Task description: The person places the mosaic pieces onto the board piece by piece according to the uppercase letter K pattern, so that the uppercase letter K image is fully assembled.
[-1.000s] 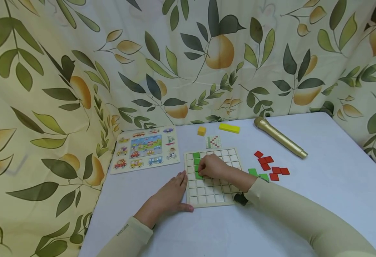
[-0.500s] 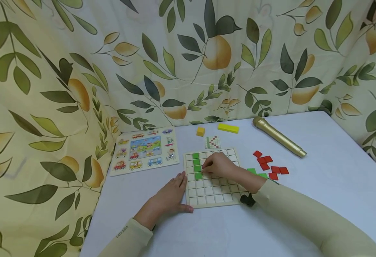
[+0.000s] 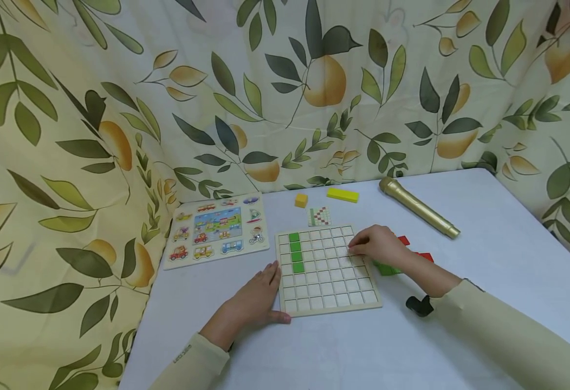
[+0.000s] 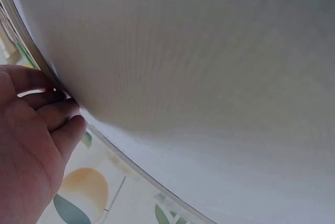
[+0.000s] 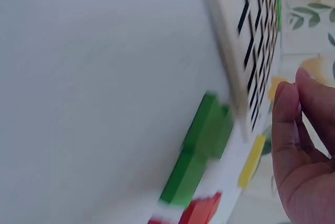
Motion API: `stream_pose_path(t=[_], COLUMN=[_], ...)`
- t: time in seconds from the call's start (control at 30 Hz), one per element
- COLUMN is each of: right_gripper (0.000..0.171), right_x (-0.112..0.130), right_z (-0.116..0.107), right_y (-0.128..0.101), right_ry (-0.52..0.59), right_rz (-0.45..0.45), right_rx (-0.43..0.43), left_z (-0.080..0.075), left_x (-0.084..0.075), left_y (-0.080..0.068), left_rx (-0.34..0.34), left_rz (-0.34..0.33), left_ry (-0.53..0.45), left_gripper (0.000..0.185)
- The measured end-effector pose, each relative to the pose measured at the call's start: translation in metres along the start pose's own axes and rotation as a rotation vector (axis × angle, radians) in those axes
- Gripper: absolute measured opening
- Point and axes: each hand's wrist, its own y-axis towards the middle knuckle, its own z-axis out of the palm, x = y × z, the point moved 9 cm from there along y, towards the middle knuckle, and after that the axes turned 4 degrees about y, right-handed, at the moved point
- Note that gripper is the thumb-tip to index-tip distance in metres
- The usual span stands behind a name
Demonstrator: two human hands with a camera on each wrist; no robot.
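A pale wooden grid board (image 3: 331, 283) lies on the table, with several green square tiles (image 3: 297, 257) in one column near its left side. My left hand (image 3: 256, 292) rests along the board's left edge, fingers stretched out and thumb by the near corner. Over the right edge of the board is my right hand (image 3: 380, 246); in the right wrist view its thumb and forefinger tips meet with nothing seen between them. Loose green tiles (image 5: 191, 156) and red tiles (image 5: 201, 209) lie beside the board, partly hidden under the right hand in the head view.
A small pattern card (image 3: 319, 216) lies behind the board. Farther back are an orange cube (image 3: 301, 201) and a yellow bar (image 3: 342, 195). A vehicle picture puzzle (image 3: 265, 216) sits to the left, and a gold microphone (image 3: 419, 207) at the back right. A patterned curtain encloses the table.
My right hand has moved away from the green column, rightward across the board to its right edge near the loose tiles. The left hand stays at the board's left edge.
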Motion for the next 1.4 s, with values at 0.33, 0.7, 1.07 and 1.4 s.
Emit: stream_pose_path(t=[0.33,0.7,1.07,1.4], right_gripper=[0.020,0.025,0.014,0.006], right_x=[-0.039,-0.050,-0.041,-0.031], right_z=[-0.021,-0.017,-0.014,-0.016], right_y=[-0.023,-0.025,-0.024,-0.019], right_ry=[-0.069,-0.121,-0.112,-0.053], right_rz=[0.038,0.029,0.002,-0.012], right_rx=[-0.002,0.060,0.061,0.069], left_z=[0.004,0.001,0.002,0.003], left_x=[0.002,0.001,0.001,0.003], left_y=[0.001,0.000,0.000,0.001], left_rx=[0.000,-0.021,-0.014,-0.008], left_rz=[0.012,0.026,0.025,0.015], left_ry=[0.009,-0.001,0.002,0.007], left_gripper=[0.121,0.120,0.121,0.120])
